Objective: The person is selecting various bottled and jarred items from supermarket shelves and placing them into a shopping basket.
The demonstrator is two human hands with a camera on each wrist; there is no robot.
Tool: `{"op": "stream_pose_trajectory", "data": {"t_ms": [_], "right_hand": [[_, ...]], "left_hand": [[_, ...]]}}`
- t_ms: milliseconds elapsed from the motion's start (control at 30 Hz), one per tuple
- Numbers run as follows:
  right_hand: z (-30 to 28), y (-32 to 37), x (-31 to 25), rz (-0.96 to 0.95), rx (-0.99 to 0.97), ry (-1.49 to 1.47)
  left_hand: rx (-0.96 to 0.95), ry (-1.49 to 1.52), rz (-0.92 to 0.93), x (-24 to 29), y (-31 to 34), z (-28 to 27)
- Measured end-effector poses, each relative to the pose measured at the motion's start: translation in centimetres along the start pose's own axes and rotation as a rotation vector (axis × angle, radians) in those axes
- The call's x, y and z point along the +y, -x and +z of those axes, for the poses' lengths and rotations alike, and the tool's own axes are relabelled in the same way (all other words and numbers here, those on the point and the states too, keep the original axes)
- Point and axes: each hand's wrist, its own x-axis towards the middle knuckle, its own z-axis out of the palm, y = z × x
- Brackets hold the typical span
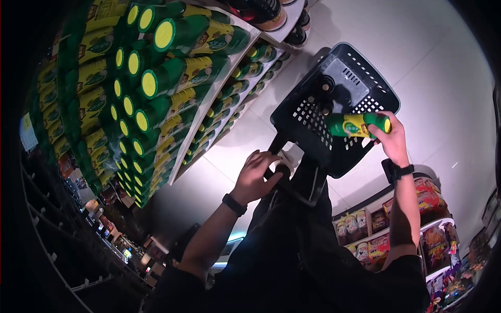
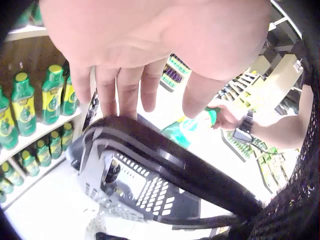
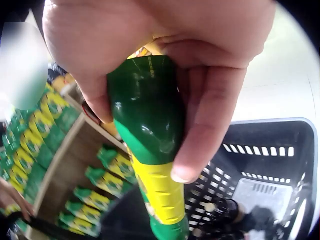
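My right hand (image 1: 389, 133) grips a green bottle (image 1: 348, 125) with a yellow label and yellow cap near its capped end. The bottle lies sideways over the right part of a black shopping basket (image 1: 344, 49). In the right wrist view, thumb and fingers wrap the bottle's green shoulder (image 3: 147, 115), and its base points down toward the basket. My left hand (image 1: 255, 172) is at the basket's handle (image 2: 165, 160), its fingers nearly straight with the tips right at the bar. Dark bottles (image 1: 327, 84) with pale caps are inside the basket.
Shelves to the left hold rows of similar green bottles (image 1: 195, 73) with yellow caps. Large dark bottles (image 1: 269, 15) stand at the shelf's far end. Packaged snacks (image 1: 378, 248) fill a low shelf on the right. Pale floor tiles (image 1: 438, 88) lie around the basket.
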Motion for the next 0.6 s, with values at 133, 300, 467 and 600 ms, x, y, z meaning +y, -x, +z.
{"op": "stream_pose_trajectory", "data": {"t_ms": [133, 300, 467, 600], "right_hand": [[2.6, -8.1, 8.8, 0.055, 0.016, 0.729], [7.8, -15.4, 22.4, 0.209, -0.139, 0.962], [12.6, -17.1, 32.8, 0.213, -0.245, 1.010], [16.5, -18.6, 40.4, 0.359, -0.179, 0.980]], "left_hand": [[0.054, 0.076, -0.056, -0.7, 1.3, 2.5], [0.126, 0.026, -0.037, -1.4, 0.2, 4.9], [0.100, 0.031, -0.074, -2.2, -0.8, 5.1], [0.059, 0.017, -0.085, -2.5, -1.0, 4.8]]}}
